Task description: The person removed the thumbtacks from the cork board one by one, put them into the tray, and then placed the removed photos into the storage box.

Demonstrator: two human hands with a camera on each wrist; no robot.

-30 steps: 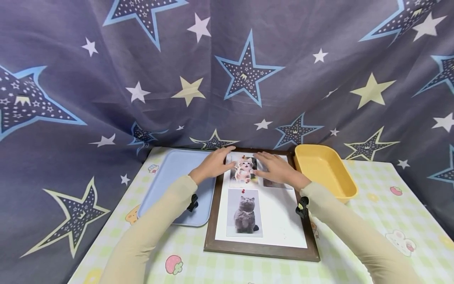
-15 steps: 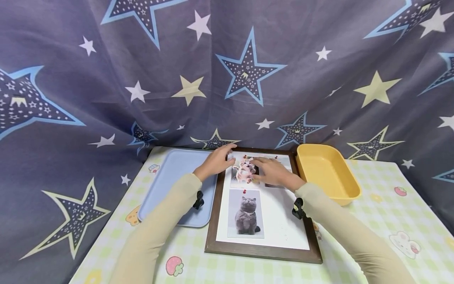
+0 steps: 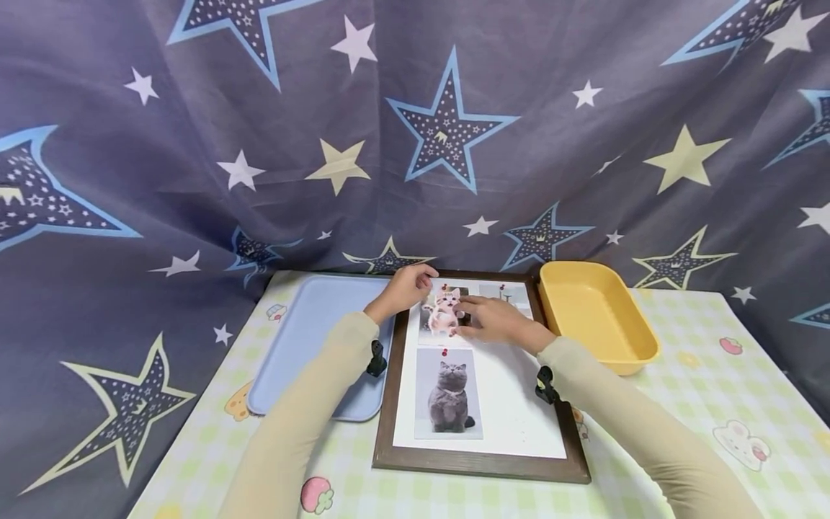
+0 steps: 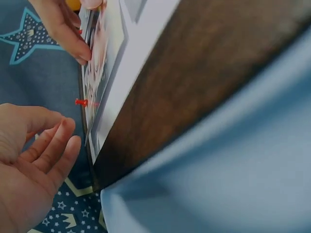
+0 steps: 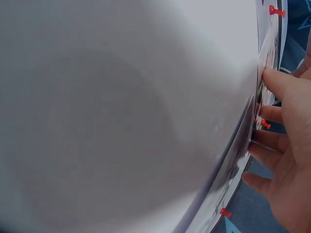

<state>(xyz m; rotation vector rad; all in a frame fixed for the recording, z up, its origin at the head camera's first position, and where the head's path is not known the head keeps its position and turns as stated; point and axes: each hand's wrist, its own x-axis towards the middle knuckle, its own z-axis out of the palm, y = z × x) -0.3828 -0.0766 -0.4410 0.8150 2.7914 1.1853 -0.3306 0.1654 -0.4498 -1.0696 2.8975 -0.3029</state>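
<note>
A brown-framed white board (image 3: 519, 425) bears a kitten photo (image 3: 442, 310), a grey cat photo (image 3: 447, 393) and a partly covered photo (image 3: 515, 295) at upper right. Each photo has a red pushpin at its top. My left hand (image 3: 405, 290) hovers at the board's upper left corner, fingers loosely bent and holding nothing. In the left wrist view its fingertips are a little short of the kitten photo's red pushpin (image 4: 81, 102). My right hand (image 3: 498, 321) rests its spread fingers on the right side of the kitten photo, with its thumb (image 5: 277, 80) near the lower edge.
A blue tray (image 3: 305, 346) lies left of the board, under my left forearm. On the right stands a yellow bin (image 3: 599, 317), close beside the frame. A checked tablecloth (image 3: 687, 396) covers the table, and a star-patterned curtain (image 3: 551, 94) hangs behind it.
My right hand has slid left, from over the upper right photo onto the kitten photo. The left hand has shifted slightly right, and its fingers have bent inward.
</note>
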